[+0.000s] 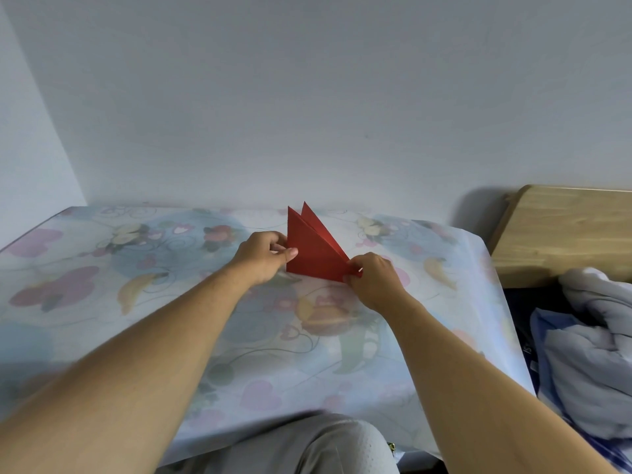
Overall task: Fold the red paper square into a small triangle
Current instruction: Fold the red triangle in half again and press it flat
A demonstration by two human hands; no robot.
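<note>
**Red paper held up in a half-closed triangle fold**

Head view: the red paper (313, 249) stands near the far middle of the table (102, 302), close to the pale wall (307, 97). It is already folded into a triangle and is partly folded again: two pointed flaps rise side by side at the top, slightly apart, while the lower edge sits at or just above the table's flower-and-fruit patterned cover; contact there cannot be told for certain.

The left hand (263, 256) is at the paper's left edge, fingers curled, thumb stretched toward the red face and touching it, pinching that edge. The right hand (374, 278) is at the lower right corner of the paper, thumb and forefinger closed tight on the corner tip, so a small bit of red shows between the fingers. Both bare forearms reach in from the bottom of the view, the left from the lower left, the right from the lower right.

Below the table's near edge a knee in light grey trousers (335, 443) shows. To the right of the table stands a light wooden board (564, 230), probably a headboard, and in front of it lies a rumpled grey-blue blanket (588, 354), well apart from the paper.
</note>
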